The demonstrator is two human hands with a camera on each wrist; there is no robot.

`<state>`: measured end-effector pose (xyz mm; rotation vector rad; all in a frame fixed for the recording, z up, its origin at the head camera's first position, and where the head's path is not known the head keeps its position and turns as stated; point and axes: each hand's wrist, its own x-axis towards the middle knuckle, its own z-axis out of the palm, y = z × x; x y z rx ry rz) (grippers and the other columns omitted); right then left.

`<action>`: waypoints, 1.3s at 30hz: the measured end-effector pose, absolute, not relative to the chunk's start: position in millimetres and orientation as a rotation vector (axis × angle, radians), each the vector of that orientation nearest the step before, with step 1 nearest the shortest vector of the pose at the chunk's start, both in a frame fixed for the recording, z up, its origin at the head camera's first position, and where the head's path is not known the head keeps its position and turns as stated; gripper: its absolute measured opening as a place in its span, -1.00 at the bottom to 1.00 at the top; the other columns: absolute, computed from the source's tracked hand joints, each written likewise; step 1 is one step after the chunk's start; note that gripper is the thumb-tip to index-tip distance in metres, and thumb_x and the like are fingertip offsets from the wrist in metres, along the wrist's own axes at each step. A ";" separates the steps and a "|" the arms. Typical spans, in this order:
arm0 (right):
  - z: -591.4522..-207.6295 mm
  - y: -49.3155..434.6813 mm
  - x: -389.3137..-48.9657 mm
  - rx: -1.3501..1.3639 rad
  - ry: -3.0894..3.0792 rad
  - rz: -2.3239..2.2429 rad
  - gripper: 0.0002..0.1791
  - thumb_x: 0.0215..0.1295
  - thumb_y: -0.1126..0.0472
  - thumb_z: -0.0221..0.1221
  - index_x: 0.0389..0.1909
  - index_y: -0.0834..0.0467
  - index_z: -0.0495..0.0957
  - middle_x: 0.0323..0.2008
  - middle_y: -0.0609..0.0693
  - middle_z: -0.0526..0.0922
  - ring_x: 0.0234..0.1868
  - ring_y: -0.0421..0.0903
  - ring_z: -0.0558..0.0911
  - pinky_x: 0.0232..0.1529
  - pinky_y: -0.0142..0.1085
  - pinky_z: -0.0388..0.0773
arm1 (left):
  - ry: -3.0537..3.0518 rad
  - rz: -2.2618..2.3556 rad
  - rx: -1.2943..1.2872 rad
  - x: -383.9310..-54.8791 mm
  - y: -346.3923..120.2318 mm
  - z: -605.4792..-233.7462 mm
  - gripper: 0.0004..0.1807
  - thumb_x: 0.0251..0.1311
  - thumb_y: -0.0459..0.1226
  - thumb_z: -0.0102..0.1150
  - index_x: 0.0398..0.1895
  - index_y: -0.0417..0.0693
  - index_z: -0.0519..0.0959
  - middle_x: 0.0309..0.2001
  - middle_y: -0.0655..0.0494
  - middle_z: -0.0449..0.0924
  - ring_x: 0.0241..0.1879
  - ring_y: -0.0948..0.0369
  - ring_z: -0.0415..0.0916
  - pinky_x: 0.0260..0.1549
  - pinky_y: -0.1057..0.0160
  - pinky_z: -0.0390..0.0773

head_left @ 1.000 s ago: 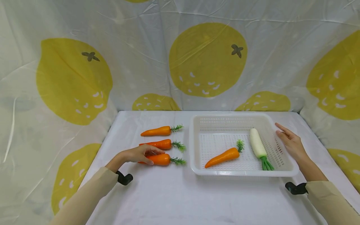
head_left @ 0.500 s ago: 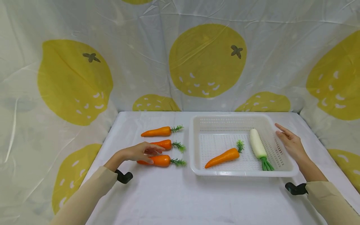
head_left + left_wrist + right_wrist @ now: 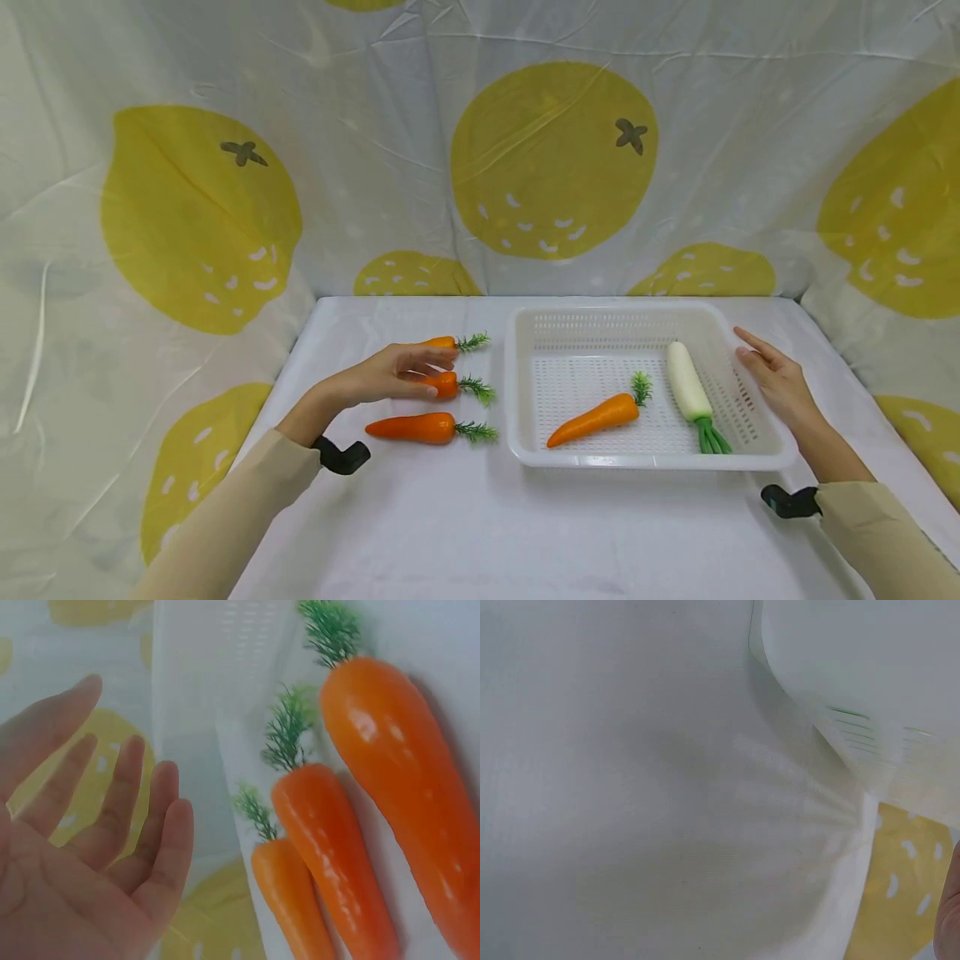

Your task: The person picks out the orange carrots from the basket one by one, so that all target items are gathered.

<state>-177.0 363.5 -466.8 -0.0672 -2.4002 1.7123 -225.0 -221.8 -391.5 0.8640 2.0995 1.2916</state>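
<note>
My left hand (image 3: 386, 375) hovers above the row of carrots on the left, fingers loosely spread and holding nothing. Under it lies the middle carrot (image 3: 447, 384), partly covered, and the back carrot (image 3: 441, 342), whose tip is hidden. Nearer to me, the front carrot (image 3: 411, 427) shows whole; the left wrist view has all three beside the bare palm (image 3: 82, 877). My right hand (image 3: 780, 387) rests against the right side of a white perforated plastic basket (image 3: 645, 461), fingers extended. Inside the basket are another carrot (image 3: 596, 420) and a white radish (image 3: 686, 379) with green stems.
A white cloth (image 3: 480, 533) covers the table. Lemon-print fabric (image 3: 555, 158) hangs behind and along both sides. In the right wrist view, the basket's outer wall (image 3: 870, 660) and the edge of the tabletop appear.
My left hand has lifted off the front carrot and moved away from me, over the middle and back carrots. The right hand, the basket and the vegetables have stayed put.
</note>
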 end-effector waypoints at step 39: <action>-466.2 364.2 -177.6 -0.055 -2.383 1.718 -0.50 0.52 0.17 0.08 0.44 -0.11 0.38 -0.39 -0.41 0.57 -0.39 -0.43 0.46 -0.43 -0.62 0.41 | 2.034 1.335 0.841 -259.2 -46.2 -350.0 -0.44 0.33 -0.28 0.27 0.40 0.05 0.44 0.23 0.06 0.53 0.19 0.13 0.51 0.13 0.24 0.51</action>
